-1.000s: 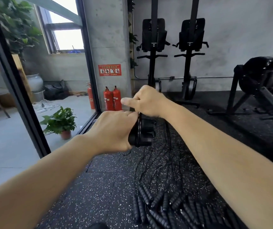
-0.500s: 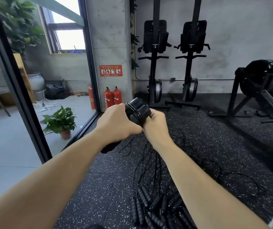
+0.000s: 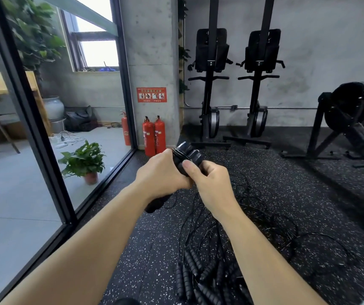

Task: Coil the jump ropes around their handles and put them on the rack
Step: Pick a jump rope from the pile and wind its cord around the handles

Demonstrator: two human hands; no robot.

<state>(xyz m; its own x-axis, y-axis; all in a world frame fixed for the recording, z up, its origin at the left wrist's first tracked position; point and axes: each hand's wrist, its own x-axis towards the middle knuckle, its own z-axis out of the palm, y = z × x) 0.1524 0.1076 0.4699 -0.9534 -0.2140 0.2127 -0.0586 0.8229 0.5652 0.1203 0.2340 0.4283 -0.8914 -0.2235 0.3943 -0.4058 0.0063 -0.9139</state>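
Observation:
I hold a pair of black jump-rope handles together in front of me, tilted, with thin black rope wound around their upper ends. My left hand grips the handles around the middle; their lower ends stick out below it. My right hand holds the upper part, thumb pressed on the handles beside the coils. Below, on the speckled rubber floor, lies a heap of several more black ribbed handles with tangled loose ropes. No rack is in view.
A glass wall with a black frame runs along the left. Red fire extinguishers stand by the concrete pillar. Two upright black machines stand at the back wall, another black machine at right. A potted plant sits beyond the glass.
My right hand came down from above the handles, carrying rope around them, and now rests on their upper part beside my left hand. The handles tilted from upright to slanting.

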